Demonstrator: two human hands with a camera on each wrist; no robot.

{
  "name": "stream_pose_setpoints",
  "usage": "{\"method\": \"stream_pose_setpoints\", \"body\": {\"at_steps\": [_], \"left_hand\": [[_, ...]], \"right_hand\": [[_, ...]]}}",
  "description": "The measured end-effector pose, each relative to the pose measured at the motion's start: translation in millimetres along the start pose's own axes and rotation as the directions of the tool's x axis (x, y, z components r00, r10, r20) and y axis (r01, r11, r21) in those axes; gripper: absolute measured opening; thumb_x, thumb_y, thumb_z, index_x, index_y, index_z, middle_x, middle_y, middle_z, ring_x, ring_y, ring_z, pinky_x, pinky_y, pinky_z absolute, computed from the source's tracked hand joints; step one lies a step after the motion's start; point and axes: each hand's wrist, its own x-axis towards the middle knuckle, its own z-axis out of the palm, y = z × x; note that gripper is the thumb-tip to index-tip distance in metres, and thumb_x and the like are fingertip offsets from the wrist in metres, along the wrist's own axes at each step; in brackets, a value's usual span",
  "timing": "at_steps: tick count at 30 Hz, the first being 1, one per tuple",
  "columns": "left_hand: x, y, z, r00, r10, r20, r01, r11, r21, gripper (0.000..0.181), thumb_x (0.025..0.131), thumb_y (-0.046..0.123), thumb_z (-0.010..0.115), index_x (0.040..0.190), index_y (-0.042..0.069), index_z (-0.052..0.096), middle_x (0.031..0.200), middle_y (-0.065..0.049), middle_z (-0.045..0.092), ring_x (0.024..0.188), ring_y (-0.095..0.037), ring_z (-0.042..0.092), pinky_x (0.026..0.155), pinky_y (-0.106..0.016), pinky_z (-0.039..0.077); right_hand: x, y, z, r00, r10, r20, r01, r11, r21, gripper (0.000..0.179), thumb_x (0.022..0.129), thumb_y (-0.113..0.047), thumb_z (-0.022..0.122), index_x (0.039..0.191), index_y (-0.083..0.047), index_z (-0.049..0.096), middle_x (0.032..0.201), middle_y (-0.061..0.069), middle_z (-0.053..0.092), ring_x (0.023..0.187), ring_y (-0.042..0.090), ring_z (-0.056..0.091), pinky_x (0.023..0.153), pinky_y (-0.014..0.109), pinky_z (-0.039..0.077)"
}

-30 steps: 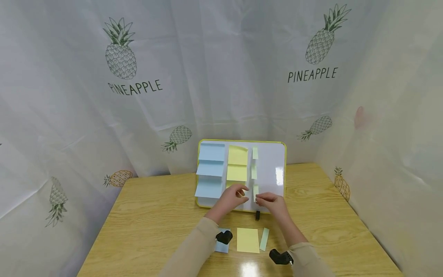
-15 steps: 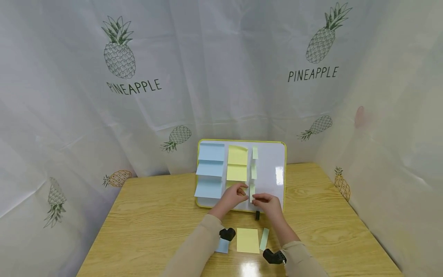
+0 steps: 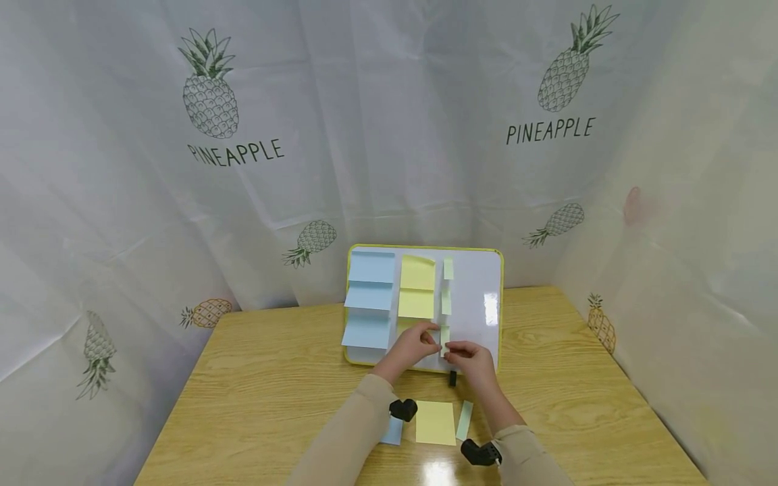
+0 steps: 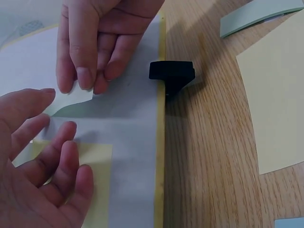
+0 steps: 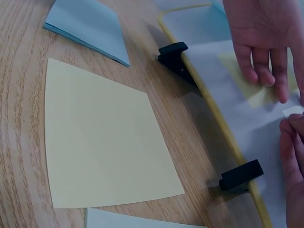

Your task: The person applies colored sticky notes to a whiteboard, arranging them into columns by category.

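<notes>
My right hand pinches the lower end of a narrow pale green sticky note at the lower part of the whiteboard. In the left wrist view this sticky note bends, its far end beside the left fingertips. My left hand is just left of it, thumb and index finger apart, other fingers loosely bent. Above the held note, two more pale green notes stick to the board in a column. Yellow notes form the column to their left, the lowest partly hidden by the left hand.
Three blue notes hang at the board's left. Black supports grip its lower edge. On the wooden table lie a blue pad, a yellow pad and a narrow green pad. A pineapple-print curtain stands behind.
My right hand has carried the green sticky note slightly left, then a touch back right, beneath the other green notes. My left hand has shifted a little to the right.
</notes>
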Motion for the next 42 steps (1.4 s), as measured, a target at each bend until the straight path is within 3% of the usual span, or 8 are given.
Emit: {"method": "stream_pose_setpoints", "body": {"at_steps": [12, 20, 30, 42], "left_hand": [[3.4, 0.2, -1.3, 1.0, -0.03, -0.003, 0.03, 0.999, 0.026, 0.044, 0.092, 0.017, 0.07, 0.134, 0.014, 0.057, 0.082, 0.002, 0.06, 0.067, -0.013, 0.053, 0.058, -0.028, 0.043], [4.6, -3.1, -1.0, 0.998, -0.068, -0.012, 0.067, 0.997, -0.03, 0.046, 0.091, 0.017, 0.07, 0.135, 0.018, 0.056, 0.082, 0.0, 0.06, 0.066, -0.015, 0.054, 0.057, -0.028, 0.042], [4.0, 1.6, 6.0, 0.994, -0.105, -0.022, 0.099, 0.978, -0.186, 0.048, 0.091, 0.014, 0.07, 0.136, 0.016, 0.054, 0.078, -0.002, 0.062, 0.06, -0.014, 0.052, 0.056, -0.027, 0.044], [6.3, 2.2, 10.8, 0.994, -0.112, 0.019, 0.113, 0.969, -0.218, 0.054, 0.09, 0.018, 0.072, 0.14, 0.02, 0.05, 0.074, -0.001, 0.063, 0.05, -0.012, 0.043, 0.05, -0.024, 0.038]], "right_hand": [[1.9, -0.8, 3.4, 1.0, 0.021, -0.018, -0.022, 0.999, -0.039, 0.021, 0.084, 0.012, 0.067, 0.105, 0.015, 0.067, 0.089, 0.015, 0.069, 0.076, 0.013, 0.067, 0.07, 0.022, 0.053], [3.8, 4.7, 4.8, 1.0, 0.007, -0.023, -0.01, 0.993, -0.12, 0.017, 0.083, 0.008, 0.071, 0.099, 0.011, 0.069, 0.087, 0.012, 0.068, 0.076, 0.015, 0.066, 0.068, 0.023, 0.053], [-4.3, 5.2, -14.9, 0.997, -0.052, 0.065, 0.067, 0.962, -0.263, 0.016, 0.082, 0.003, 0.075, 0.097, 0.007, 0.071, 0.09, 0.014, 0.07, 0.083, 0.021, 0.066, 0.07, 0.024, 0.052], [-26.1, -2.8, -52.0, 0.979, -0.035, 0.203, 0.115, 0.909, -0.4, 0.016, 0.084, 0.0, 0.074, 0.099, 0.004, 0.071, 0.089, 0.008, 0.069, 0.079, 0.019, 0.061, 0.067, 0.027, 0.051]]}}
